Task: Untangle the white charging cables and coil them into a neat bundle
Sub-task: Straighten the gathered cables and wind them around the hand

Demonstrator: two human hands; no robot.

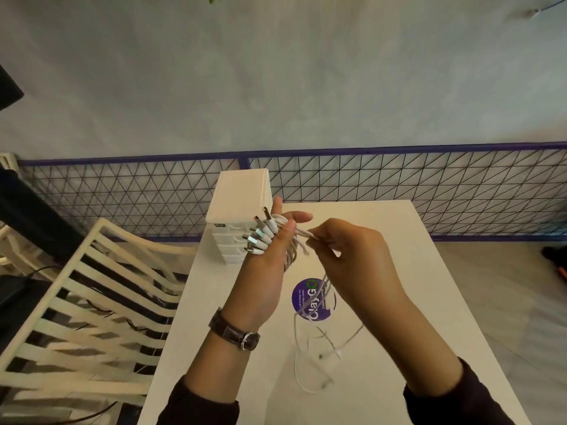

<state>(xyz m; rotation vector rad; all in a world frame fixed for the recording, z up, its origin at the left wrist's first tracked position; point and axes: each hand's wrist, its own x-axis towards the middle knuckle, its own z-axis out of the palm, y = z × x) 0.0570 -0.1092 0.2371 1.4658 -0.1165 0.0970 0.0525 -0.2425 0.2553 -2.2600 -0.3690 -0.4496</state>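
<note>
My left hand (270, 265) is raised over the white table (414, 302) with the white charging cables (291, 250) wound around its palm. Several USB plugs (259, 234) stick out to the left between thumb and fingers. My right hand (346, 253) pinches the cable strands just right of the left hand's fingers. From there the loose cable tails (299, 357) hang down and loop onto the table, with small connector ends lying near the front. A dark watch sits on the left wrist.
A white mini drawer tower (239, 204) stands at the table's far left corner, right behind my left hand. A round purple sticker (308, 297) marks the tabletop. A white slatted chair (86, 302) is at the left. A blue wire-mesh fence (399, 185) runs behind.
</note>
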